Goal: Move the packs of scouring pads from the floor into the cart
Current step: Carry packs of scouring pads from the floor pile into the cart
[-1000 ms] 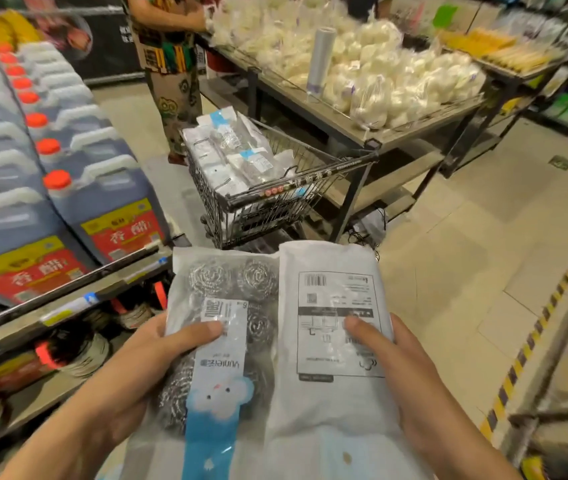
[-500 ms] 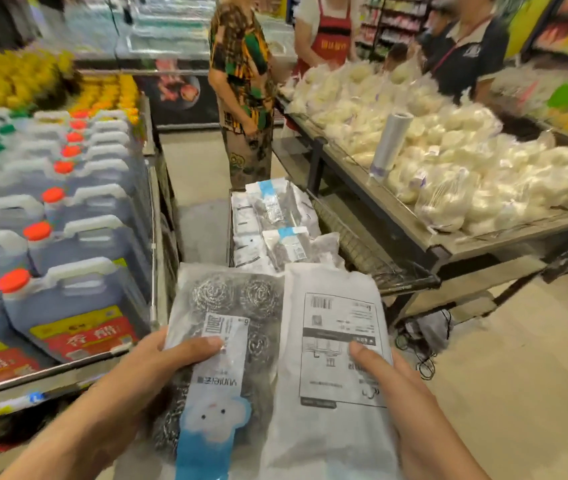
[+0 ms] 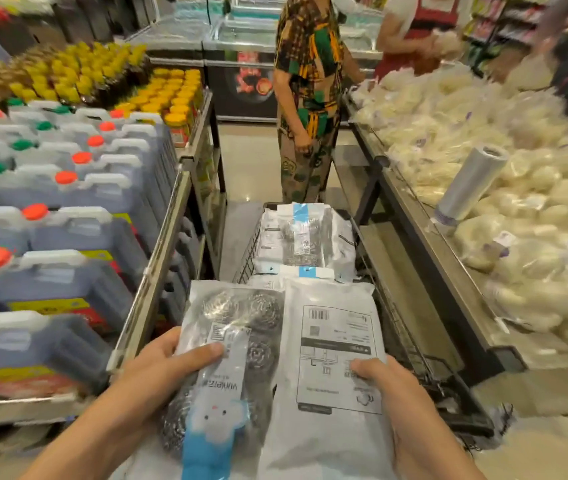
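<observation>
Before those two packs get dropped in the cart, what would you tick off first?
1. Left hand grips the pack showing steel scouring pads: ok.
2. Right hand grips the pack showing its printed back: ok.
3. Packs held over the cart: ok.
4. Room on top of the packs already in the cart: ok, though piled high.
5. Shopper in patterned clothes clear of the cart: ok, beyond its far end.
6. Packs left on the floor: cannot tell.

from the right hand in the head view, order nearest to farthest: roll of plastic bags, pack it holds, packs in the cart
1. Back-printed pack, gripped by the right hand.
2. Packs in the cart, straight ahead.
3. Roll of plastic bags, upright on the right-hand counter.
</observation>
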Demonstrator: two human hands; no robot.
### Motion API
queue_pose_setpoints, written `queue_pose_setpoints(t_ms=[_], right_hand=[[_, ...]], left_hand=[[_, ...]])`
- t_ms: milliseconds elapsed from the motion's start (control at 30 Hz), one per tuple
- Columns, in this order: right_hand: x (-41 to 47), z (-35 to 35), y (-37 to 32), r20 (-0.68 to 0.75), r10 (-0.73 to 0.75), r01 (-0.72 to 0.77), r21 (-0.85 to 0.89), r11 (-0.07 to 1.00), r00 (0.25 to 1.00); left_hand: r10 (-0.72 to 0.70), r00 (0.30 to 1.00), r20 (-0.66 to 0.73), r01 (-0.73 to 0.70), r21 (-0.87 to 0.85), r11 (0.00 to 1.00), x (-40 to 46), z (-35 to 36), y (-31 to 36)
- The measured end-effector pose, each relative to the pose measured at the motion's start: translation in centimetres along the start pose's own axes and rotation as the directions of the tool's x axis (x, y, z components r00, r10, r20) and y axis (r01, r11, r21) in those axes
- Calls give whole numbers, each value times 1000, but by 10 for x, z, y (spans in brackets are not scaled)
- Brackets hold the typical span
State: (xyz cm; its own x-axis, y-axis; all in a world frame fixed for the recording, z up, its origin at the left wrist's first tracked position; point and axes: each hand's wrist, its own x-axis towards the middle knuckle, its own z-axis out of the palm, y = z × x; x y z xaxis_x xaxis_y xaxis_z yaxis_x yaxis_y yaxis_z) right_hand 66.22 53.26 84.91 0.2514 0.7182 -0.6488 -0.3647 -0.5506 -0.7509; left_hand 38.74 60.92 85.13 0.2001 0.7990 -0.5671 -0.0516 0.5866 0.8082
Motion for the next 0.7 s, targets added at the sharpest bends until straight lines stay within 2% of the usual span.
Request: queue_pose_setpoints(t_ms=[267,467,600,700], right_hand=[[119,4,-39,-56,11,-16,-92,996,998],[197,4,-56,-116,31,-43,-100,994,993],[243,-6,-62,-194,55,-80,-121,989,979],[268,-10,-66,-195,80,-108,-135,985,978]], left_hand=[[-48,999,-8,49,111,993,132,20,24],[-105,994,-8,104,194,975,221,28,26],[-64,994,-85,84,267,960,268,40,17],[-76,986,-150,115,270,956,296,39,7]])
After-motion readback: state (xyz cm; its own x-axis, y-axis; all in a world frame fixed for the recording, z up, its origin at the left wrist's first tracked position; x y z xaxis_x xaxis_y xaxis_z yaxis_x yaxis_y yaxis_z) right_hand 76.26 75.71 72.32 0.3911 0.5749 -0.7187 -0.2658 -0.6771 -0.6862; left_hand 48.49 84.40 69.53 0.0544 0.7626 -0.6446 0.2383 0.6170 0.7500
